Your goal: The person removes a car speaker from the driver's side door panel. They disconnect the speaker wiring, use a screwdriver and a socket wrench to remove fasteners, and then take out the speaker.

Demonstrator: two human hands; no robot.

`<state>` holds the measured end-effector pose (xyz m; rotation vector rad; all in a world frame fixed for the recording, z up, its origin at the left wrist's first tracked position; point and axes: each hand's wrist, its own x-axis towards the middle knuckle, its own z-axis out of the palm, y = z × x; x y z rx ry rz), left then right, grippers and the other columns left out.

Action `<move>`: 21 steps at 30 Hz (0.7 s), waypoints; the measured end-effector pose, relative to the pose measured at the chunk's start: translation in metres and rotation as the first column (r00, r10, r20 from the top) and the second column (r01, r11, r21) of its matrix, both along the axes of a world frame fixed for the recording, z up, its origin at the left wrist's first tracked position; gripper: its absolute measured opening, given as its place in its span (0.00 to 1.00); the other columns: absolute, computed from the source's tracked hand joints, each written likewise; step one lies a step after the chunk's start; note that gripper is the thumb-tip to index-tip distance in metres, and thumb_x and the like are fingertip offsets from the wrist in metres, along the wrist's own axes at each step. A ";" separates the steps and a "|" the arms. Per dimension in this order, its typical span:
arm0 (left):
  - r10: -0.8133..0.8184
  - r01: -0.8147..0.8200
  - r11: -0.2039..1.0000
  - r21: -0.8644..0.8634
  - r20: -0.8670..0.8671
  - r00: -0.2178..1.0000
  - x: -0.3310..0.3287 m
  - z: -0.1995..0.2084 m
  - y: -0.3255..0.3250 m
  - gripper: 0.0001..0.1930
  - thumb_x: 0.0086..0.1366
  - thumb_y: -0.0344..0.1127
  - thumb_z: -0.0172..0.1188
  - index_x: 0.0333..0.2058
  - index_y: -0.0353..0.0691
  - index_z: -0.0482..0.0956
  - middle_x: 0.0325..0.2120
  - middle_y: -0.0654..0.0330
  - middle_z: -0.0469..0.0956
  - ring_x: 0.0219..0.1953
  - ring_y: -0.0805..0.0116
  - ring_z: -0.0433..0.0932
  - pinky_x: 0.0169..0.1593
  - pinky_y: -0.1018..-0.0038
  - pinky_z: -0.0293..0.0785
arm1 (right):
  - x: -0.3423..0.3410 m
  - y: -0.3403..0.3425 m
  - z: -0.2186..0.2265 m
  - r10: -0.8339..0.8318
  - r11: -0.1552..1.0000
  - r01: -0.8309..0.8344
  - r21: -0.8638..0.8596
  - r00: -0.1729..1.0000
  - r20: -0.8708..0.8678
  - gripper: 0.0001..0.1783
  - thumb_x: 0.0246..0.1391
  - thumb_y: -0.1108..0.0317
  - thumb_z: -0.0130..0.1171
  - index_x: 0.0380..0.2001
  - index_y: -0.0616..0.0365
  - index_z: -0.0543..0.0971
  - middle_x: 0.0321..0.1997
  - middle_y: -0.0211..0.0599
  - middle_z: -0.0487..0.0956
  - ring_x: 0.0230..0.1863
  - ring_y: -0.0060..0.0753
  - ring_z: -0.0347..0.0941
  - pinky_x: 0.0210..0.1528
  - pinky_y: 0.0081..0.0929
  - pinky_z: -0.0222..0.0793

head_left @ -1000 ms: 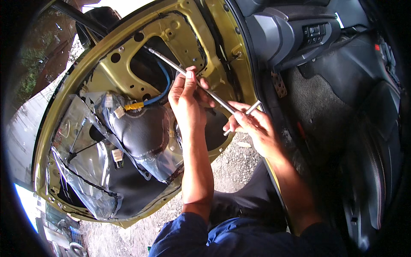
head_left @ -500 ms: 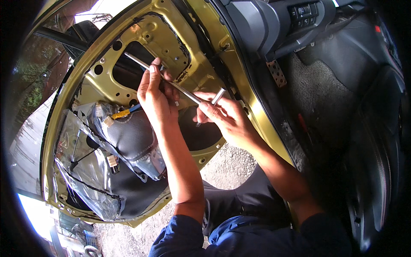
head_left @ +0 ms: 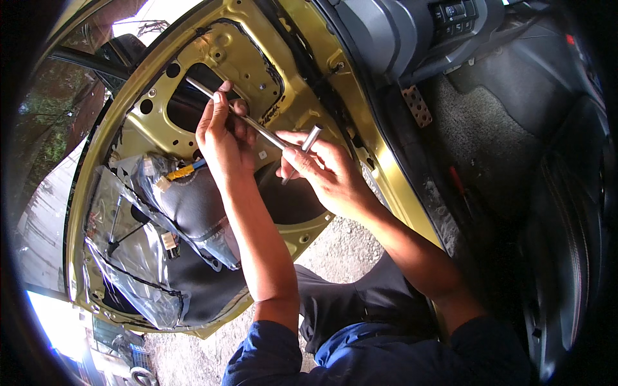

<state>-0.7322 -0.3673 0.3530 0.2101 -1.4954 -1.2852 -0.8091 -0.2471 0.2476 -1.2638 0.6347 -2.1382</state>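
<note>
Both my hands hold a long silver T-handle wrench [head_left: 261, 130] slantwise in front of the bare inner side of a gold car door [head_left: 154, 122]. My left hand [head_left: 222, 135] is closed around the shaft toward its far end, whose tip points up and left over a dark opening in the door. At the near end, my right hand [head_left: 325, 168] grips the crossbar where it meets the shaft, one end of the bar sticking up past the fingers. The wrench's tip touches no fastener that I can see.
Clear plastic sheeting [head_left: 151, 283] hangs on the door's lower left, near a wire wrapped in yellow tape [head_left: 181, 172]. To the right are the dashboard [head_left: 399, 51], a perforated metal pedal [head_left: 417, 107], a red-handled object [head_left: 456, 179] and a black seat [head_left: 566, 238]. Gravel [head_left: 341, 251] lies below.
Both hands and the wrench have shifted a little to the left and slightly up, with the grip kept. The door and car interior look the same.
</note>
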 end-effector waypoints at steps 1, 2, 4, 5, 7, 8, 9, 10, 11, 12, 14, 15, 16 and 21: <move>-0.013 0.013 1.000 0.002 0.004 1.000 0.001 0.001 -0.001 0.17 0.74 0.41 0.56 0.51 0.33 0.80 0.21 0.63 0.75 0.13 0.83 0.60 0.16 0.82 0.59 | -0.001 0.002 0.002 -0.011 0.999 0.011 0.035 1.000 -0.008 0.20 0.71 0.68 0.51 0.60 0.71 0.72 0.32 0.33 0.77 0.36 0.20 0.74 0.44 0.22 0.72; -0.042 0.042 0.999 0.024 -0.013 0.999 0.001 0.001 -0.002 0.17 0.75 0.41 0.55 0.51 0.33 0.79 0.22 0.63 0.75 0.14 0.83 0.60 0.16 0.82 0.59 | -0.002 0.004 0.004 -0.030 0.999 0.029 -0.017 0.998 -0.052 0.22 0.72 0.66 0.51 0.60 0.71 0.71 0.33 0.33 0.77 0.37 0.21 0.75 0.45 0.23 0.73; -0.123 0.126 0.990 0.061 -0.054 0.991 0.003 0.003 -0.006 0.17 0.75 0.41 0.54 0.52 0.33 0.78 0.22 0.63 0.74 0.14 0.83 0.60 0.16 0.82 0.59 | -0.004 0.007 0.006 -0.070 0.997 0.064 -0.054 0.989 -0.132 0.25 0.73 0.61 0.49 0.62 0.72 0.70 0.35 0.33 0.78 0.40 0.22 0.77 0.47 0.24 0.74; -0.161 0.166 0.983 0.077 -0.064 0.985 0.003 0.004 -0.009 0.18 0.75 0.41 0.53 0.54 0.33 0.77 0.23 0.64 0.74 0.15 0.83 0.60 0.17 0.82 0.59 | -0.005 0.008 0.007 -0.067 0.998 0.065 -0.021 0.989 -0.130 0.24 0.73 0.62 0.50 0.62 0.71 0.70 0.35 0.34 0.78 0.39 0.23 0.76 0.46 0.23 0.74; -0.281 0.288 0.955 0.072 -0.092 0.955 0.002 0.004 -0.014 0.19 0.76 0.40 0.52 0.57 0.32 0.74 0.25 0.64 0.73 0.17 0.83 0.59 0.18 0.82 0.59 | -0.007 0.007 0.009 -0.070 0.998 0.069 -0.011 0.990 -0.126 0.23 0.72 0.64 0.52 0.62 0.68 0.71 0.34 0.36 0.79 0.37 0.24 0.76 0.44 0.23 0.73; -0.342 0.352 0.933 0.080 -0.112 0.933 0.001 0.003 -0.017 0.20 0.76 0.40 0.52 0.58 0.31 0.73 0.26 0.64 0.72 0.17 0.83 0.59 0.18 0.82 0.59 | -0.007 0.005 0.010 -0.221 0.972 0.233 0.028 0.948 -0.229 0.22 0.70 0.66 0.53 0.63 0.65 0.71 0.35 0.38 0.79 0.38 0.26 0.77 0.43 0.24 0.73; -0.403 0.416 0.906 0.083 -0.134 0.905 0.000 0.002 -0.019 0.20 0.76 0.39 0.51 0.58 0.31 0.71 0.27 0.65 0.71 0.18 0.83 0.59 0.18 0.82 0.59 | -0.007 0.002 0.011 -0.373 0.920 0.393 -0.008 0.867 -0.331 0.22 0.69 0.68 0.54 0.63 0.63 0.71 0.36 0.40 0.80 0.38 0.29 0.77 0.43 0.25 0.74; -0.434 0.453 0.885 0.103 -0.168 0.885 -0.002 0.002 -0.021 0.20 0.77 0.39 0.51 0.59 0.31 0.70 0.27 0.65 0.70 0.19 0.82 0.59 0.19 0.83 0.59 | -0.007 -0.001 0.012 -0.507 0.843 0.534 -0.062 0.752 -0.422 0.22 0.68 0.71 0.55 0.64 0.60 0.72 0.37 0.43 0.81 0.39 0.32 0.78 0.42 0.26 0.74; -0.463 0.485 0.870 0.088 -0.191 0.865 -0.003 0.000 -0.023 0.20 0.77 0.38 0.50 0.60 0.30 0.69 0.28 0.65 0.69 0.20 0.82 0.59 0.19 0.83 0.59 | -0.008 -0.004 0.013 -0.651 0.726 0.662 -0.184 0.577 -0.494 0.26 0.63 0.76 0.57 0.65 0.55 0.71 0.41 0.48 0.81 0.42 0.40 0.80 0.42 0.30 0.75; -0.467 0.495 0.864 0.091 -0.223 0.856 -0.005 -0.002 -0.024 0.20 0.77 0.38 0.50 0.60 0.30 0.68 0.28 0.65 0.69 0.20 0.82 0.59 0.20 0.83 0.59 | -0.009 -0.006 0.014 -0.668 0.718 0.660 -0.222 0.563 -0.487 0.27 0.63 0.77 0.57 0.65 0.54 0.71 0.42 0.49 0.82 0.42 0.42 0.80 0.42 0.31 0.75; -0.495 0.534 0.841 0.091 -0.271 0.826 -0.007 -0.004 -0.025 0.20 0.77 0.37 0.49 0.61 0.30 0.67 0.28 0.65 0.68 0.21 0.81 0.59 0.21 0.83 0.59 | -0.013 -0.009 0.017 -0.678 0.707 0.663 -0.247 0.535 -0.504 0.29 0.62 0.78 0.57 0.66 0.54 0.70 0.44 0.51 0.82 0.41 0.45 0.81 0.41 0.33 0.75; -0.516 0.558 0.825 0.088 -0.286 0.807 -0.008 -0.004 -0.026 0.20 0.77 0.37 0.49 0.61 0.30 0.67 0.28 0.65 0.68 0.21 0.81 0.59 0.21 0.83 0.60 | -0.016 -0.009 0.018 -0.665 0.730 0.629 -0.266 0.566 -0.487 0.27 0.64 0.75 0.56 0.66 0.55 0.70 0.42 0.52 0.81 0.38 0.45 0.80 0.40 0.34 0.74; -0.556 0.600 0.797 0.072 -0.301 0.775 -0.009 -0.004 -0.026 0.20 0.77 0.36 0.49 0.61 0.30 0.67 0.28 0.65 0.68 0.22 0.81 0.60 0.21 0.83 0.60 | -0.018 -0.010 0.020 -0.628 0.761 0.605 -0.234 0.596 -0.501 0.26 0.66 0.72 0.56 0.66 0.55 0.70 0.40 0.53 0.81 0.36 0.45 0.79 0.39 0.35 0.74; -0.383 0.406 0.908 0.106 -0.183 0.905 -0.009 -0.006 -0.021 0.20 0.76 0.39 0.51 0.60 0.33 0.70 0.29 0.66 0.71 0.21 0.82 0.61 0.23 0.82 0.61 | -0.028 -0.015 0.019 -0.345 0.898 0.436 0.063 0.786 -0.514 0.22 0.72 0.64 0.50 0.64 0.58 0.72 0.37 0.51 0.82 0.33 0.36 0.78 0.38 0.31 0.73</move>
